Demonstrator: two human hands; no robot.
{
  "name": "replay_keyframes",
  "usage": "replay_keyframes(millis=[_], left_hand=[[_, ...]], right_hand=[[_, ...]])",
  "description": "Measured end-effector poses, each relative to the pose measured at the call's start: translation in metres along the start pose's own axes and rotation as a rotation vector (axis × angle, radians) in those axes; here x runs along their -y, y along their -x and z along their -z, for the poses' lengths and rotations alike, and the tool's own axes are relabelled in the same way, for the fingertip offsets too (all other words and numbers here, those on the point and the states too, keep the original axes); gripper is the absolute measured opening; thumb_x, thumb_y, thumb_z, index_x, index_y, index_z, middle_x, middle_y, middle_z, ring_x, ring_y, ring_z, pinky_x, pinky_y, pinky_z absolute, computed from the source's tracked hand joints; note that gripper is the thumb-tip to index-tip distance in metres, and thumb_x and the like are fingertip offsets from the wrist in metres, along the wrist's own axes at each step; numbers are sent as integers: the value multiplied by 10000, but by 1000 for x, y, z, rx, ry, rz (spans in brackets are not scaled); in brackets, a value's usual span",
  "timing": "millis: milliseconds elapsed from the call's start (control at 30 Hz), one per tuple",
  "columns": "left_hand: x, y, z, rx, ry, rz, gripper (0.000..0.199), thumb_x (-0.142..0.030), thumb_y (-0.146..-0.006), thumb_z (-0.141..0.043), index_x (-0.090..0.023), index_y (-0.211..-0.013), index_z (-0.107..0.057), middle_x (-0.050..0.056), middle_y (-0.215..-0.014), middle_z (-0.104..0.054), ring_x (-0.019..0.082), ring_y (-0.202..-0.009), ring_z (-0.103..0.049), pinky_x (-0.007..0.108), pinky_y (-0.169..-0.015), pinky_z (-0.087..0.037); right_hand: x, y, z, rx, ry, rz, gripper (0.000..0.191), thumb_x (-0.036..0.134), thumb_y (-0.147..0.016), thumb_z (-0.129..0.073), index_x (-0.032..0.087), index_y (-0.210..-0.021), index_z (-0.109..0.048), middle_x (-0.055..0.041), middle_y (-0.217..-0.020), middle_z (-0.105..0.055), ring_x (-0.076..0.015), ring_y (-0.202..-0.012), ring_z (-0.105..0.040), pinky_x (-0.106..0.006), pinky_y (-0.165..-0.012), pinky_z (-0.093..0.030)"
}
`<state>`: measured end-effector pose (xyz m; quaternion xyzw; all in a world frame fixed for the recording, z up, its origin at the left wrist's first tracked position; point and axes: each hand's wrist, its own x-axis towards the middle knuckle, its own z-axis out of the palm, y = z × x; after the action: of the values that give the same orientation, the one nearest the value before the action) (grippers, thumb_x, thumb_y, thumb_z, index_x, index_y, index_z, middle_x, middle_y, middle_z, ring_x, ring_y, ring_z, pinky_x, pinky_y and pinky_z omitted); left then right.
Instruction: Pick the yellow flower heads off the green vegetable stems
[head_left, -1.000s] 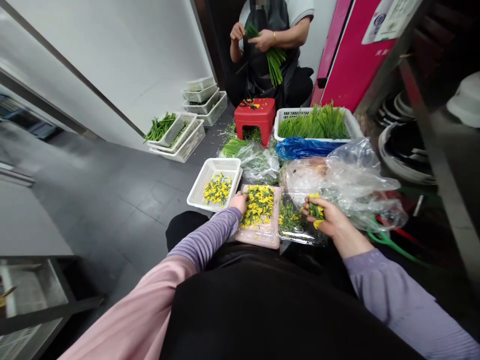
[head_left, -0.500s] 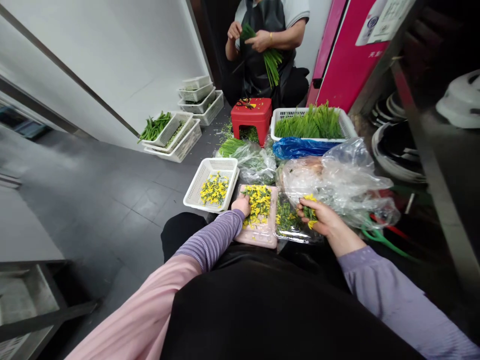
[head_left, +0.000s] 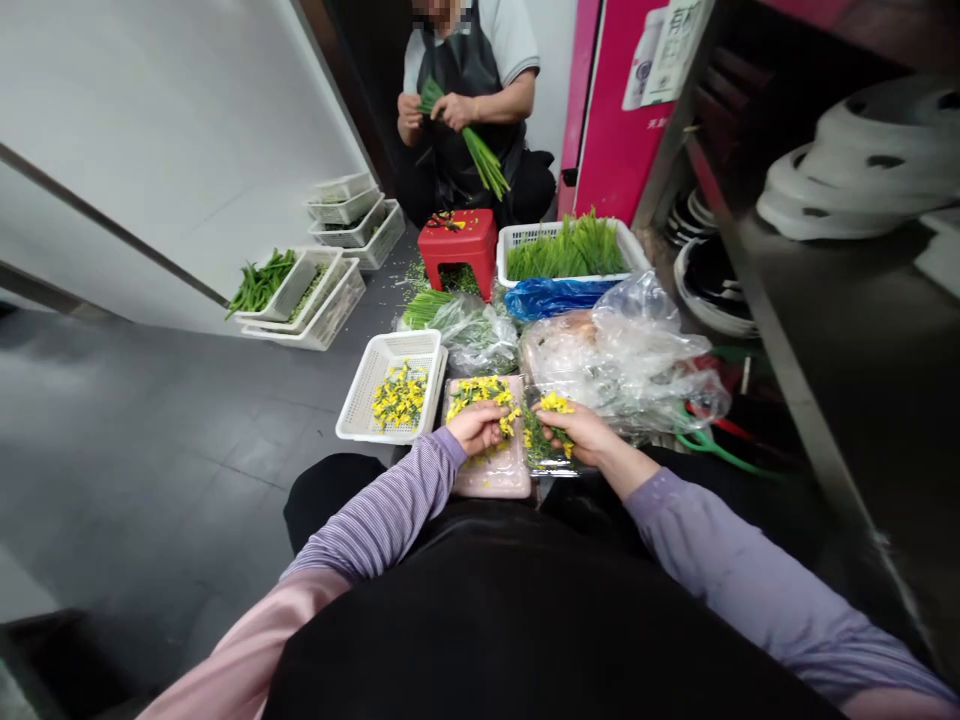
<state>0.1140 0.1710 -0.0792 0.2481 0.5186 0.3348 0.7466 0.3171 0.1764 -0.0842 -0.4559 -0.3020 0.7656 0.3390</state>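
Observation:
Over a pink tray [head_left: 491,478] on my lap, my left hand [head_left: 478,428] pinches yellow flowers [head_left: 511,420] at its fingertips. More yellow flowers with green stems cover the tray's upper part. My right hand [head_left: 581,432] is closed around a small bunch of yellow flowers [head_left: 556,403], above a clear plastic container [head_left: 545,465] of green stems. The two hands are close together but apart. A white basket [head_left: 352,421] with loose yellow flowers stands left of the tray.
Ahead are a red stool [head_left: 458,240], a white basket of green stalks [head_left: 566,252], a blue bag [head_left: 559,298] and clear plastic bags [head_left: 630,365]. Beyond the stool a person [head_left: 469,100] holds long green stalks. Baskets [head_left: 330,330] stand left; a metal shelf [head_left: 787,350] is right.
My left hand has lifted off the flowers on the tray and moved right, toward my right hand, now with flowers at its fingertips. The view has shifted right.

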Motion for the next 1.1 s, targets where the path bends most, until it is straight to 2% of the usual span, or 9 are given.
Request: replay_keyframes(millis=[133, 233, 333, 467, 567, 667, 800, 933, 1100], left_hand=[[7, -5, -40, 90, 61, -55, 216, -171, -639, -666, -128, -643, -454, -55, -459, -471, 29, -361, -420, 161, -384, -347], [7, -9, -54, 139, 44, -109, 203, -182, -631, -675, -113, -724, -507, -36, -534, -525, 31, -375, -441, 166, -388, -361], [1, -10, -57, 165, 33, -151, 219, -170, -627, -671, -105, -782, -531, -33, -564, -538, 34, -372, -447, 176, -391, -373], [-7, -10, -53, 159, 62, -127, 149, -163, -659, -629, -109, -721, -504, -20, -572, -543, 35, -368, -437, 183, -389, -358], [-8, -9, -49, 142, 109, -84, 95, -153, -688, -573, -103, -705, -494, 12, -618, -569, 35, -375, -428, 190, -390, -342], [-4, -9, -49, 135, 125, -7, 92, -144, -692, -520, -87, -765, -517, 22, -609, -566, 39, -363, -405, 191, -378, -307], [5, -7, -55, 202, 97, 74, 161, -189, -698, -507, -98, -829, -524, 0, -579, -533, 40, -364, -380, 182, -365, -248], [7, -4, -62, 242, 41, -10, 222, -267, -671, -601, -132, -826, -516, -23, -578, -511, 33, -393, -383, 169, -373, -218], [6, -2, -67, 114, -71, -101, 295, -320, -600, -686, -111, -713, -512, -36, -544, -489, -4, -364, -290, 175, -373, -192]], right_hand=[[-5, 2, -3, 38, -37, 18, 243, 260, -569, -708, 154, -741, -573, 28, -571, -537, -62, -428, -452, -164, -334, -294], [-5, 2, -2, 12, -64, 57, 239, 297, -582, -698, 158, -712, -553, 22, -590, -544, -64, -438, -456, -169, -339, -299], [-2, 0, 1, -28, -10, 163, 244, 324, -598, -681, 158, -701, -536, 18, -587, -542, -68, -433, -450, -178, -338, -311], [2, -1, 5, 67, 129, 214, 215, 310, -622, -655, 150, -707, -539, 24, -539, -525, -63, -394, -411, -181, -324, -285], [5, 1, 8, 84, 132, 180, 201, 253, -597, -675, 151, -692, -531, 52, -465, -462, -53, -372, -369, -167, -317, -239], [11, 4, 10, 174, -47, 59, 214, 257, -600, -683, 147, -689, -523, 41, -535, -478, -31, -389, -349, -148, -321, -195], [16, 7, 10, 269, -233, -110, 212, 328, -670, -636, 166, -759, -533, 49, -536, -446, -17, -359, -250, -141, -311, -137], [16, 8, 9, 284, -232, -124, 217, 315, -695, -612, 185, -856, -546, 40, -551, -463, -23, -363, -256, -140, -312, -142], [12, 6, 9, 242, -205, -91, 238, 319, -674, -627, 195, -865, -557, 58, -522, -417, -29, -356, -258, -153, -307, -135]])
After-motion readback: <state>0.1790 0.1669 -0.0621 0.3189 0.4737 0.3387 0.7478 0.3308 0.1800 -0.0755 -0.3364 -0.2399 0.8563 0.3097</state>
